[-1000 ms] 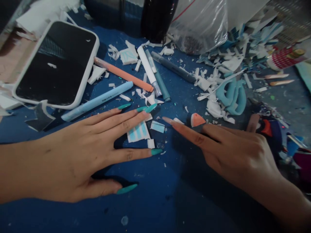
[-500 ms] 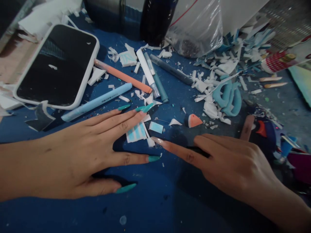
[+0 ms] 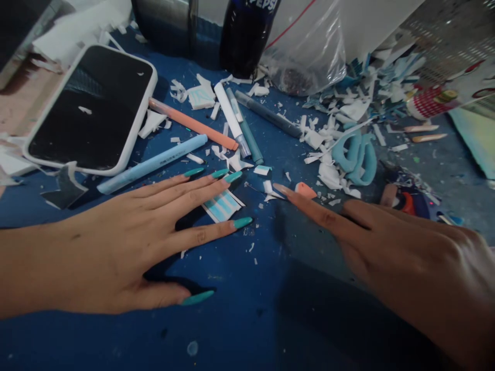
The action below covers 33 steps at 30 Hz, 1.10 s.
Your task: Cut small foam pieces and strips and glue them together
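My left hand (image 3: pixel 154 242) lies palm down on the blue tabletop, its fingers spread and holding nothing. Under its fingers is a small flat white piece with light blue stripes (image 3: pixel 224 205), partly covered. My right hand (image 3: pixel 410 242) stretches its index finger to the left, while the other fingers are folded under and partly hidden; nothing shows in its grip. That index fingertip is at a white paper scrap (image 3: pixel 267 187). Just beyond the finger sits an orange piece (image 3: pixel 306 190). A little white and light blue scrap (image 3: pixel 263 170) lies beyond the left fingertips.
Several markers lie ahead, among them a light blue marker (image 3: pixel 154 162) and an orange marker (image 3: pixel 195 124). A phone (image 3: pixel 93 108) is at the left. Light blue scissor handles (image 3: pixel 355 157) sit among white scraps. A dark bottle (image 3: pixel 247 38) and a plastic bag (image 3: pixel 313 56) stand behind.
My right hand has moved to the right and away from me, and the small scraps near its fingertip have shifted that way. My left index finger has drawn closer to its other fingers.
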Tool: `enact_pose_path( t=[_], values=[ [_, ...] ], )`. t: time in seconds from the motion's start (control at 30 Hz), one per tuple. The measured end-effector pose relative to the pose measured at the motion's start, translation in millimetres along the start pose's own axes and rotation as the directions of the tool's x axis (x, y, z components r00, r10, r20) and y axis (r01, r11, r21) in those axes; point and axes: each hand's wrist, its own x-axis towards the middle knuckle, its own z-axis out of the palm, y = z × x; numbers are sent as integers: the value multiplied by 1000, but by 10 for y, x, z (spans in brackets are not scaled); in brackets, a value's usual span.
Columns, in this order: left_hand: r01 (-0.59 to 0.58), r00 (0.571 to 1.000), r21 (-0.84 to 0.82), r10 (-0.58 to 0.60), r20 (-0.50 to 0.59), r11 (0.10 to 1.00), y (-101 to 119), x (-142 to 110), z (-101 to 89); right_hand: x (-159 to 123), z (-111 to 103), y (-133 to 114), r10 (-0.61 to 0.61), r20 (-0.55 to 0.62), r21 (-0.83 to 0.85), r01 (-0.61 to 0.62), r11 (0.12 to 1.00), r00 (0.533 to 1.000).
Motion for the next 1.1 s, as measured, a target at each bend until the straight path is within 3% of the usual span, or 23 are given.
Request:
enact_pose_path(
  t=[0.2, 0.43, 0.6, 0.8, 1.1],
  values=[
    [-56, 998, -26, 55, -11, 998, -8, -1, -56, 4, 22, -1, 4, 18, 148, -7, 989, 1000],
    [-1, 996, -95, -7, -84, 996, -1, 1, -47, 72, 139, 22, 21, -63, 274, -3, 962, 998],
    [-77, 997, -81, 77, -9, 994, -60, 11, -47, 101, 240, -35, 29, -127, 325, 14, 946, 991],
    [-231, 971, -105, 236, 35, 967, -221, 49, -99, 99, 363, -66, -55, -124, 369, 97, 924, 991],
    [-199, 976, -206, 212, 44, 958, -193, 26, -183, 100, 380, -44, -96, -121, 438, 140, 888, 988]
  ],
)
